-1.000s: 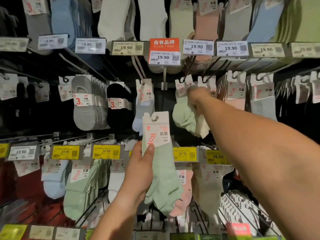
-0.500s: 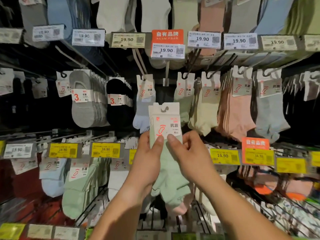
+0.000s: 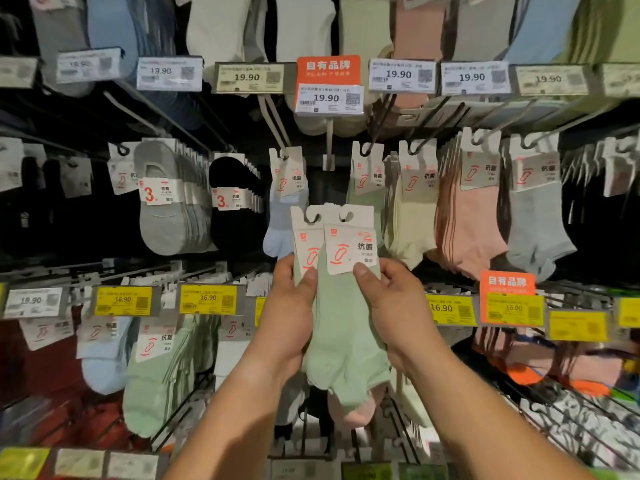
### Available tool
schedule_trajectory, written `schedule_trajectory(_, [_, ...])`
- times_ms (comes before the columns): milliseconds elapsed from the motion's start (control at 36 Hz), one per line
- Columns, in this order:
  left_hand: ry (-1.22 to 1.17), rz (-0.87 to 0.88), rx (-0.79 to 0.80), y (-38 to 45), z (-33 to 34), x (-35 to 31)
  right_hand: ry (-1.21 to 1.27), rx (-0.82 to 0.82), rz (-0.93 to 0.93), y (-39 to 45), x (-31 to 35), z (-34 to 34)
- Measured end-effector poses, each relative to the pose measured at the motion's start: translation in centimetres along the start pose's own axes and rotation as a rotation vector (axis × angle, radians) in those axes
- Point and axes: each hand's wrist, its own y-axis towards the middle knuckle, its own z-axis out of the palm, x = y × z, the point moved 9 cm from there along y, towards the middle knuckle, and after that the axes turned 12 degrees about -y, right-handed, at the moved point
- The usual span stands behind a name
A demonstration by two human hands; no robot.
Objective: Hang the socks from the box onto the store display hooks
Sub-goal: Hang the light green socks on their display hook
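**Two green sock packs held in front of the display**

Left hand [image 3: 292, 317]: grips the rear green sock pack [image 3: 304, 247], thumb pressed on the lower edge of its card, fingers curled behind the fabric.

Right hand [image 3: 391, 306]: pinches the front green sock pack [image 3: 346, 327], thumb on the lower right corner of its card, fingers wrapped round the back. The front card overlaps the rear one; both cut-out hanger holes stand side by side at the top, free of any hook. The green socks hang down between the wrists, a pink toe showing just below them.

Both packs sit mid-frame, in front of the middle hook row and touching none of it.

Directly behind and above the cards: a blue sock pack [image 3: 285, 202] on its hook, left of centre. Right of it, hung packs in pale green [image 3: 365, 178], cream [image 3: 412, 209], pink [image 3: 467, 216] and grey [image 3: 536, 216]. Left of it, thick stacks of black [image 3: 235, 209] and grey liner socks [image 3: 166, 206].

Above: a rail of 19.90 price tags, with an orange sign [image 3: 328, 70] at its centre.

Below: yellow 16.90 tags [image 3: 207, 298] along the lower rail, more green socks [image 3: 156, 368] at lower left.
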Motion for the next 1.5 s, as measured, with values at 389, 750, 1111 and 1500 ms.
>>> schedule_trajectory(389, [0.038, 0.034, -0.02, 0.2, -0.3, -1.1, 0.039, -0.098, -0.129, 6.4, 9.8, -6.1])
schedule_trajectory(750, [0.057, 0.037, -0.035, -0.2, -1.0, -1.4, -0.08, -0.126, -0.187, 9.9, 13.0, -6.1])
schedule_trajectory(1111, [0.081, 0.015, -0.04, -0.2, -0.6, -1.5, -0.573, -0.147, 0.107, 18.4, 6.5, -3.7])
schedule_trajectory(1500, [-0.031, 0.035, -0.045, 0.4, 0.4, -1.2, -0.583, -0.018, -0.157, 4.4, 6.4, -2.4])
